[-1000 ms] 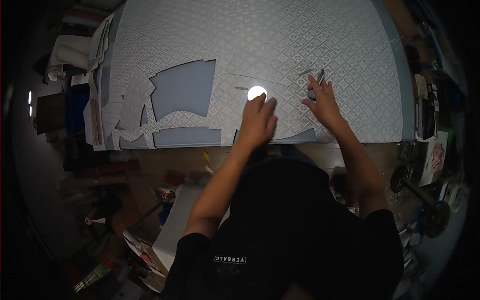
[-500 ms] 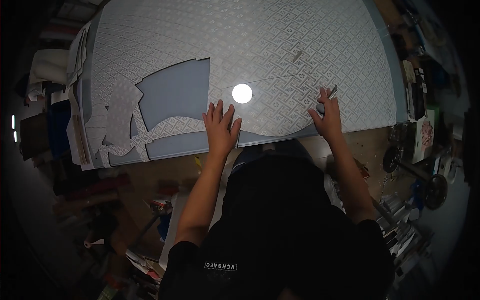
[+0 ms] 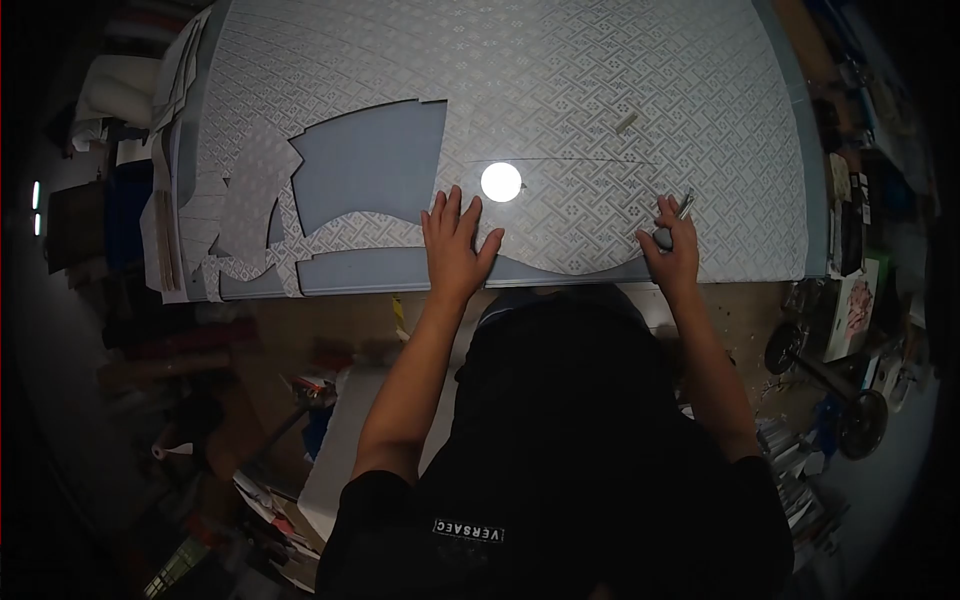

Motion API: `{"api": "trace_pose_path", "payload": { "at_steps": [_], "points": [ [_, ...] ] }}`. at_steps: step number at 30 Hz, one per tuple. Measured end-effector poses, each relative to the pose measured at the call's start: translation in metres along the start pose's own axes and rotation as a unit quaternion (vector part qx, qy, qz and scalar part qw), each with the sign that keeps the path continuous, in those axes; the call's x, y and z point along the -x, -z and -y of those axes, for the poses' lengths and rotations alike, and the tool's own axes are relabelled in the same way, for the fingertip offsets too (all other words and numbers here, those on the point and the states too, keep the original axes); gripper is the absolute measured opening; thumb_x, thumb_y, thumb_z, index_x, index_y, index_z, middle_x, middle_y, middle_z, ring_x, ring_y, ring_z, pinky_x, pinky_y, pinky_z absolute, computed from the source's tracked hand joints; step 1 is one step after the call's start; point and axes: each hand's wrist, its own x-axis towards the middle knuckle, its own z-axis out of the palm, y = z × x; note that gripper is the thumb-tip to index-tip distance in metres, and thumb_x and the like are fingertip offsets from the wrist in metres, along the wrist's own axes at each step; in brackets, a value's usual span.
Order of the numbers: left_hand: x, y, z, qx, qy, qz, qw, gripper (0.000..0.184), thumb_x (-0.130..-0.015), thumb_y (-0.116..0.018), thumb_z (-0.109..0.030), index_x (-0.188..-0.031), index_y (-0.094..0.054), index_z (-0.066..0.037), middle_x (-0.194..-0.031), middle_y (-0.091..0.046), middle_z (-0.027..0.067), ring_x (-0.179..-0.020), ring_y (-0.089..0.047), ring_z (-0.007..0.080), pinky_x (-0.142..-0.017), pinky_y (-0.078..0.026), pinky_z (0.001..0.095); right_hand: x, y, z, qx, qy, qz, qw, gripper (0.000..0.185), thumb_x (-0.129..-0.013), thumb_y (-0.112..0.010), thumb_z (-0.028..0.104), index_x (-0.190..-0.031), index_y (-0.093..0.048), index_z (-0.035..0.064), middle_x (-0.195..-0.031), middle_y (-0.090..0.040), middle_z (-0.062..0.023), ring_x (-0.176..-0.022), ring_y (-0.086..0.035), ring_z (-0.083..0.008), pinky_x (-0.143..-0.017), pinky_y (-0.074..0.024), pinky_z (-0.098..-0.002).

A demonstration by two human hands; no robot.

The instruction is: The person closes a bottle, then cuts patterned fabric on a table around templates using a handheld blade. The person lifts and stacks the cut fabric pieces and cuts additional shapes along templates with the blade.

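A pale grey sheet with a woven lattice and flower pattern (image 3: 570,110) covers the blue-grey table. My left hand (image 3: 460,240) lies flat on it with fingers spread, just right of a large cut-out opening. Near the sheet's curved front edge, my right hand (image 3: 676,240) has its fingers curled around a slim silver tool (image 3: 687,206). A grey rounded part shows below those fingers; what kind of tool it is I cannot make out. Left of the opening lies a loose patterned piece (image 3: 250,200) with a jagged edge, and a narrow wavy strip (image 3: 365,232) runs along the front.
A round bright light spot (image 3: 501,182) and a small tan strip (image 3: 627,122) show on the sheet. Stacked boards (image 3: 165,230) stand at the table's left end. Dark round weights on a bar (image 3: 860,420) are at the lower right, beside papers and clutter.
The whole view has shifted, so table and hands appear slightly further right. Against the sheet, both hands stay in nearly the same places, the left flat, the right still holding the silver tool.
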Motion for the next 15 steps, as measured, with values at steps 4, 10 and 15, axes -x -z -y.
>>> {"api": "trace_pose_path", "payload": {
  "at_steps": [4,10,15],
  "points": [
    [0.0,-0.002,0.0,0.001,-0.006,0.001,1.0,0.06,-0.086,-0.077,-0.037,-0.136,-0.061,-0.008,-0.155,-0.044,0.0202,-0.146,-0.034,0.0446,-0.118,-0.021,0.0668,0.0,0.001,-0.002,-0.01,-0.004,-0.008,1.0,0.036,-0.079,-0.084,0.011,-0.102,-0.057,0.0041,-0.138,-0.064,-0.018,-0.133,-0.054,-0.0398,-0.108,-0.043,-0.0489],
    [-0.004,-0.003,-0.013,0.016,0.02,-0.007,1.0,0.067,-0.084,-0.078,-0.04,-0.139,-0.059,-0.009,-0.155,-0.041,0.0223,-0.145,-0.033,0.0478,-0.116,-0.02,0.0692,-0.005,0.006,0.003,-0.012,-0.005,0.007,1.0,0.039,-0.08,-0.083,0.012,-0.106,-0.056,0.0029,-0.142,-0.06,-0.0217,-0.134,-0.051,-0.0431,-0.109,-0.041,-0.052],
    [-0.003,-0.008,-0.025,-0.027,0.025,-0.018,0.999,0.071,-0.081,-0.08,-0.044,-0.14,-0.059,-0.011,-0.156,-0.037,0.0241,-0.146,-0.03,0.0499,-0.116,-0.02,0.0702,-0.003,-0.002,0.015,-0.005,-0.036,0.039,0.999,0.043,-0.082,-0.082,0.018,-0.111,-0.055,0.0011,-0.146,-0.055,-0.0249,-0.138,-0.046,-0.0465,-0.113,-0.0342,-0.0574]
  ]
}}
